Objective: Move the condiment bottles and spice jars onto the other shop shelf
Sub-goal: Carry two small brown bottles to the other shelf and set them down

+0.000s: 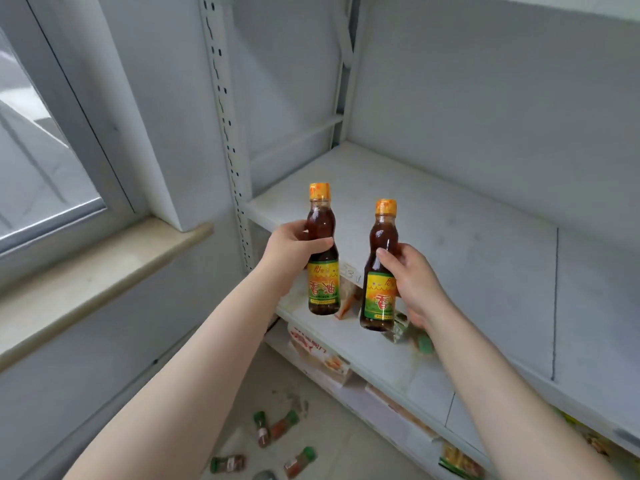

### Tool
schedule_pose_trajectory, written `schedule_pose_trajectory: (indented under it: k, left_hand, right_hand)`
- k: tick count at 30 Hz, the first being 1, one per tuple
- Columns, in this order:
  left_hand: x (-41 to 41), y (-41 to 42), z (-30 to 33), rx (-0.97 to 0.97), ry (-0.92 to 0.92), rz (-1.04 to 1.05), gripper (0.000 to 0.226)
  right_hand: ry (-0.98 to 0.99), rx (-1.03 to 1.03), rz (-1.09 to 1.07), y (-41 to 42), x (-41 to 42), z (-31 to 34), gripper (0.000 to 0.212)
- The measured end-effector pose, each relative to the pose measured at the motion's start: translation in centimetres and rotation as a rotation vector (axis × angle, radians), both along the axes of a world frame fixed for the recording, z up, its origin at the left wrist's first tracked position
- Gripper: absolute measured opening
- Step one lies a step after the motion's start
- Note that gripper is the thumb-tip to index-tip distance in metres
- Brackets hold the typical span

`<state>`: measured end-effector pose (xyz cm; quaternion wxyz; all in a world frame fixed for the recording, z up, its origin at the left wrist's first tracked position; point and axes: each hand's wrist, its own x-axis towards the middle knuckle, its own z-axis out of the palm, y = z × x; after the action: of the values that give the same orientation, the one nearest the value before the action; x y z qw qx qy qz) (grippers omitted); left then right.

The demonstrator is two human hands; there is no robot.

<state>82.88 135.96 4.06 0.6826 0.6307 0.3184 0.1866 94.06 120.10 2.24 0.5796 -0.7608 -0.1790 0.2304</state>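
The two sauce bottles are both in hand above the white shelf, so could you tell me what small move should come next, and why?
Probably lower both onto the bare shelf board. The left hand and right hand each hold an upright orange-capped bottle, left bottle and right bottle, just above its front edge.

both bottles, the left bottle (323, 251) and the right bottle (380, 268), held dark reddish-brown liquid under orange caps, with labels of yellow, green and orange bearing red characters. the shelf (467, 258) at centre right was pale grey-white, crossed by a thin dark line. the spice jars (273, 427) on the floor at the bottom had green lids and brown-orange contents.
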Motion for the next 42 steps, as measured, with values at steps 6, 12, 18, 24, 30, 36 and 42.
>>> schedule_pose_trajectory:
  k: [6,12,18,24,30,36,42]
  left_hand:
    - [5.4,5.9,1.3,0.017,-0.033,-0.009,0.036]
    - [11.4,9.9,0.5,0.084,-0.093,0.015,0.046]
    - [16.7,13.0,-0.8,0.162,-0.129,0.006,0.048]
    - [20.2,15.6,-2.9,0.188,-0.098,-0.024,0.052]
    - [21.0,17.5,-4.2,0.156,-0.142,-0.095,0.05]
    - [20.6,18.6,-5.1,0.162,-0.202,-0.238,0.054]
    - [20.2,18.1,-7.9,0.23,-0.147,-0.145,0.058]
  right_hand:
    - [0.021,0.063,-0.109,5.1,4.8,0.6,0.028]
    - [-0.019,0.077,-0.168,10.2,11.6,0.8,0.032]
    - [-0.153,0.126,-0.175,14.8,17.5,-0.7,0.03]
    - [-0.244,0.134,-0.122,17.2,21.0,-2.0,0.028]
    - [-0.286,0.148,-0.048,17.9,22.4,-3.0,0.03]
    - [-0.279,0.154,-0.012,17.2,22.7,-4.1,0.038]
    - [-0.231,0.137,0.022,16.3,22.4,-5.9,0.048]
